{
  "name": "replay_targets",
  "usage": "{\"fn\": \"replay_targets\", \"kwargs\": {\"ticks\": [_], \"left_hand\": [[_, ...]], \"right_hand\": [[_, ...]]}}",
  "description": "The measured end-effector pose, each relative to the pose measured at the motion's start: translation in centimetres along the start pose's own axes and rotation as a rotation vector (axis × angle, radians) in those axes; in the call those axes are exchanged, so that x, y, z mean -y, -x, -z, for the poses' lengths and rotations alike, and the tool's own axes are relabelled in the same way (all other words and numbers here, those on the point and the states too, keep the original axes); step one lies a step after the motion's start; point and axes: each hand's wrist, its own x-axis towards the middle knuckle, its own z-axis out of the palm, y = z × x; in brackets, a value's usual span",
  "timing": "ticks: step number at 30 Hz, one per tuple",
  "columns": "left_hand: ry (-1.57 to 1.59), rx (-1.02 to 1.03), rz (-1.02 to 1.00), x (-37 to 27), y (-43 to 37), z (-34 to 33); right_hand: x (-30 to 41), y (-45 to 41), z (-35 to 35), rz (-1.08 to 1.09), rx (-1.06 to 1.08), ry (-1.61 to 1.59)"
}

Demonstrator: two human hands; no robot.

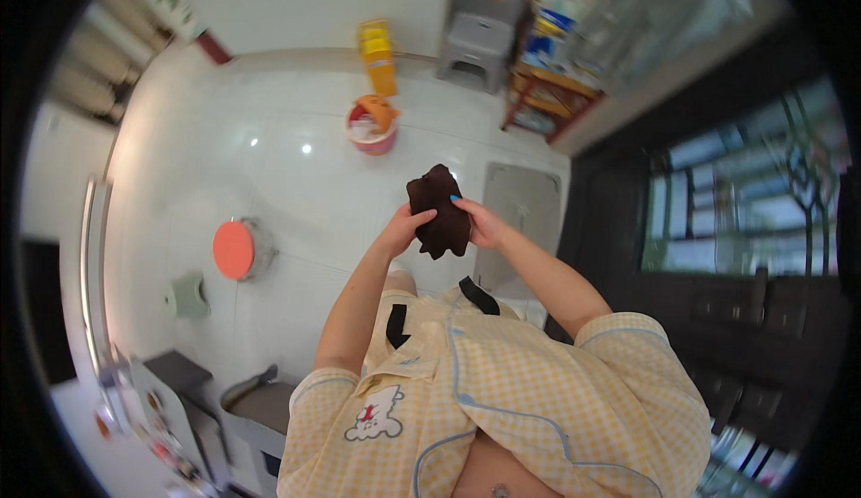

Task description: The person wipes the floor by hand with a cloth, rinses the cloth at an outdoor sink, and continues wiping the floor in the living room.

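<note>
A dark brown piece of cloth (440, 219) with a wavy lower edge is held up in front of me, above the tiled floor. My left hand (403, 230) grips its left side, the thumb lying over the front. On the opposite side my right hand (485, 223) pinches the edge, its thumb with a blue nail on top and the fingers behind. The fingers behind the cloth are hidden on both hands. Below hang two black straps (478, 295) against the yellow checked shirt (518, 363).
Ahead stand a pink bin (372, 143), a yellow container (378, 60), a grey step stool (477, 44) and a wooden shelf (558, 87). A red-topped round stool (233, 250) and a small green stool (188, 295) are at left. A grey mat (521, 208) lies by the dark door.
</note>
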Motion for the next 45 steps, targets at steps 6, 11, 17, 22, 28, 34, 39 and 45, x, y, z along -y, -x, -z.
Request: {"fn": "replay_targets", "kwargs": {"ticks": [6,11,17,22,28,34,39,45], "left_hand": [[0.022,-0.343,-0.219,-3.4,7.6,12.5],[0.171,-0.626,-0.251,-4.5,14.5,21.1],[0.214,-0.886,-0.256,-5.3,20.4,29.0],[0.235,-1.103,-0.445,-6.3,25.4,36.3],[0.538,-1.369,-0.350,-4.3,32.3,41.6],[0.773,-1.633,-0.506,-1.6,38.6,43.2],[0.891,-1.774,-0.590,2.5,46.9,46.0],[0.933,-1.843,-0.631,7.5,59.2,49.3]], "right_hand": [[-1.3,-14.8,-10.4,-0.085,0.092,0.508],[-4.5,-24.2,-20.5,-0.267,0.244,0.794],[-9.6,-33.9,-28.9,-0.488,0.441,0.962],[-14.7,-42.5,-37.1,-0.671,0.595,1.038],[-22.8,-47.3,-45.6,-0.880,0.709,1.049],[-31.5,-50.1,-53.1,-1.087,0.923,1.188],[-42.0,-49.6,-60.2,-1.226,1.097,1.154],[-54.7,-46.5,-67.7,-1.315,1.226,1.264]]}}
